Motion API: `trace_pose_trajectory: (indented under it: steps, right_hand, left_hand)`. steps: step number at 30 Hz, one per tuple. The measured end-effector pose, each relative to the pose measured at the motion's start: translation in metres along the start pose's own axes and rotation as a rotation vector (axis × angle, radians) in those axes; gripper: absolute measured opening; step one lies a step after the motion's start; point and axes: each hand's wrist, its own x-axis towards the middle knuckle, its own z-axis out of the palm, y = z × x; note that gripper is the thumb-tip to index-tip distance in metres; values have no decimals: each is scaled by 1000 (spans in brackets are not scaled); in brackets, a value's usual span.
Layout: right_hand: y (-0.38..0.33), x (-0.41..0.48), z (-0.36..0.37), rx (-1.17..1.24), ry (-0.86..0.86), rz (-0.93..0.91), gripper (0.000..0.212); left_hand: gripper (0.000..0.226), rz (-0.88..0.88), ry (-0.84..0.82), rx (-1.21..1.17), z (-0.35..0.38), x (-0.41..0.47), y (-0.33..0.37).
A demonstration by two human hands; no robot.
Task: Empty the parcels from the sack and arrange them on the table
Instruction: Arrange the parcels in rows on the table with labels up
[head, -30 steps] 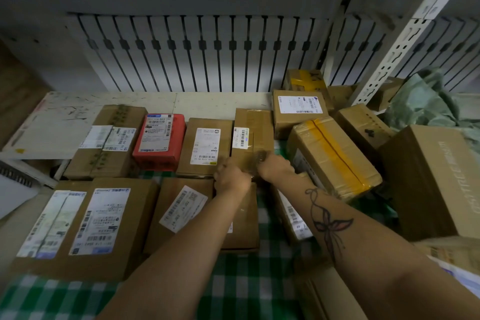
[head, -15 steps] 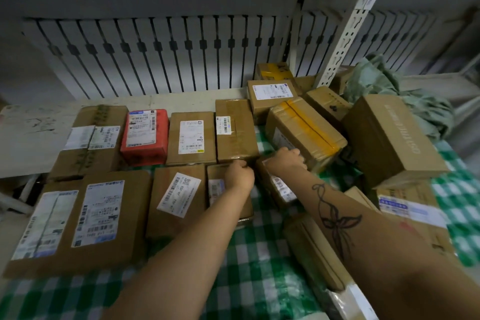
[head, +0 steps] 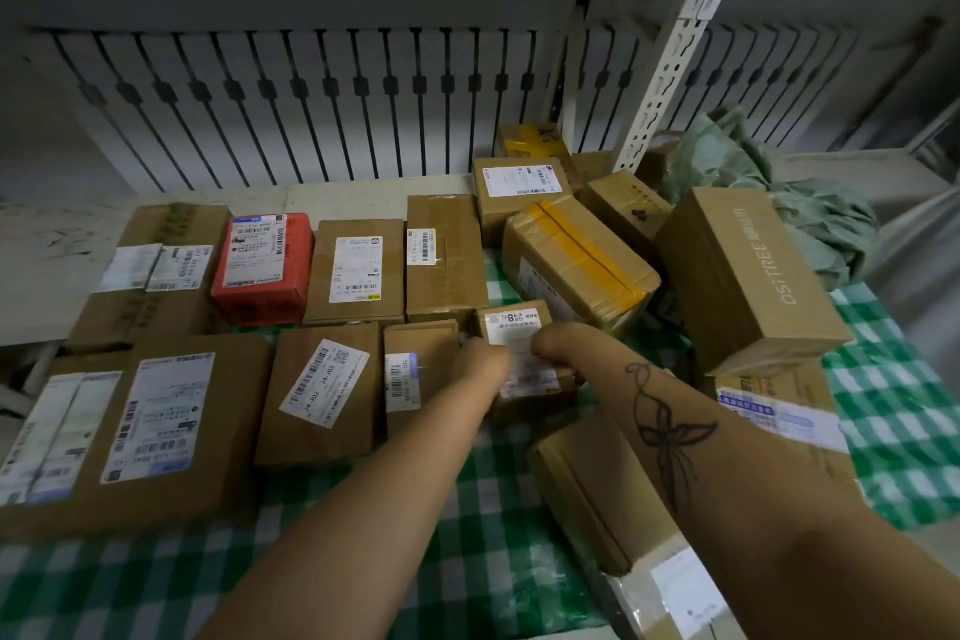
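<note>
At the far left a big box with several white labels lies flat on the surface, and behind it stands a row of parcels: a brown box, a red box, a labelled box and a narrow box, all side by side. In front of that row a flat box marked J4-J02 lies just beside a slim box. The left hand sits at the left edge of a small box with its fingers bent down against it, fingertips hidden behind the knuckles. The right hand curls over the same small box from its right side, so both hands hold it between them just above the green checked cloth. Further right a yellow-taped box leans in a loose heap with a printed box, and a long box lies under the tattooed right forearm. The pale green sack is crumpled behind the heap, near the white shelf post.
</note>
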Motion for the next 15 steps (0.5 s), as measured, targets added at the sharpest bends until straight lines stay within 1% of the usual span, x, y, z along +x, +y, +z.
trace_pose_trajectory:
  steps: [3,6,8,11,13,15]
  right_hand:
    - [1,-1,-2,-25,-3,-41,42]
    - [2,0,2,-30,-10,-68,43]
    - [4,3,6,16,-35,-68,42]
    - [5,1,9,44,-61,-61,44]
    - [6,-1,8,53,-56,-67,46]
    - [8,-3,7,60,-48,-79,45]
  left_hand:
    - [12,13,98,109,-8,-3,1]
    - [24,-8,152,160,-11,-5,-1]
    - [28,-27,164,173,-12,-8,-5]
    - [25,-49,178,187,-10,-10,-9]
    - [17,-65,187,186,-9,-11,-10]
    - [21,-58,212,149,-8,-10,-12]
